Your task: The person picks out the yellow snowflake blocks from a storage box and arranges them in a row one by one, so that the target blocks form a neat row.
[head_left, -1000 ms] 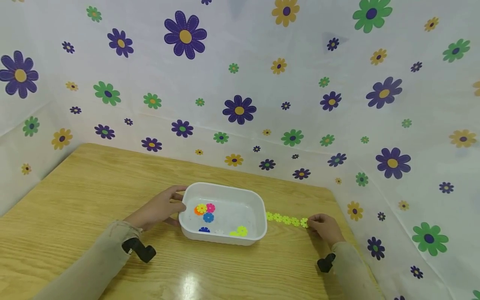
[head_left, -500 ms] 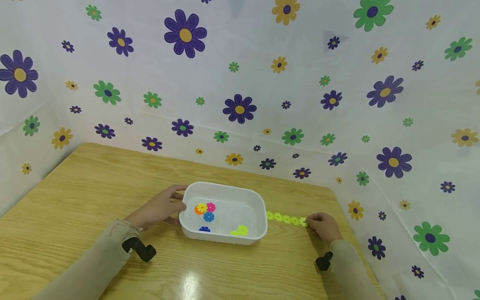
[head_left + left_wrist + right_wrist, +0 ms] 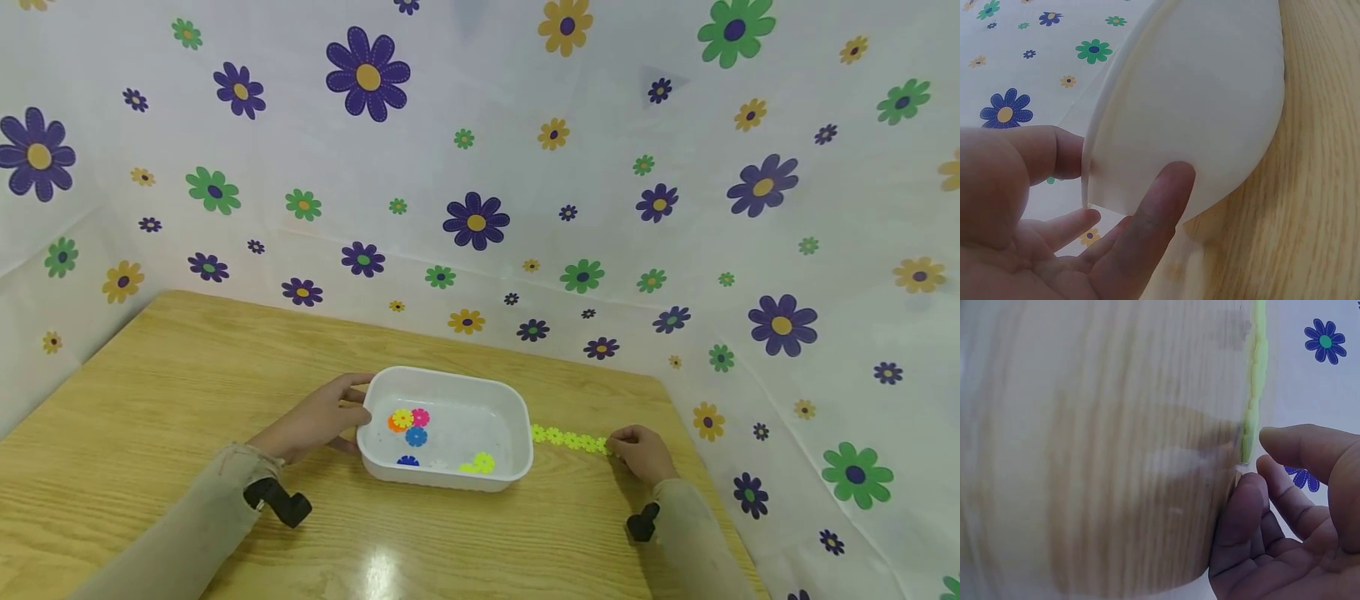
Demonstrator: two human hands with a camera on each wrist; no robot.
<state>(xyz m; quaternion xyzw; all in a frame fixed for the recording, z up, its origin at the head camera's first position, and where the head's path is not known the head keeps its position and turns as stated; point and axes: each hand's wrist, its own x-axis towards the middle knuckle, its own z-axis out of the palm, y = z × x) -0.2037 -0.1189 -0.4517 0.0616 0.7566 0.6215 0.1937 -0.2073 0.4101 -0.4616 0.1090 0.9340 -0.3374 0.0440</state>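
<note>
In the head view, my left hand (image 3: 318, 421) grips the left end of a white plastic tray (image 3: 450, 477). The left wrist view shows thumb and fingers on either side of the wall of the tray (image 3: 1204, 94). Right of the tray, several yellow flower-shaped plastic discs (image 3: 572, 441) lie in a row on the table. My right hand (image 3: 643, 452) has its bent fingertips at the row's right-end disc, partly covering it. In the right wrist view, thumb and fingers meet the end of the yellow row (image 3: 1251, 419); their exact contact is hard to see.
Inside the tray lie loose discs: yellow (image 3: 402, 417), pink (image 3: 422, 417), light blue (image 3: 416, 436), dark blue (image 3: 408, 461) and yellow-green (image 3: 483, 462). The wooden table (image 3: 225, 358) ends at a flower-printed cloth (image 3: 420, 167) behind and to the right.
My right hand has slid slightly left with the end disc, closing the gap to the row. The left hand and tray hold their place; the head view shifts a little.
</note>
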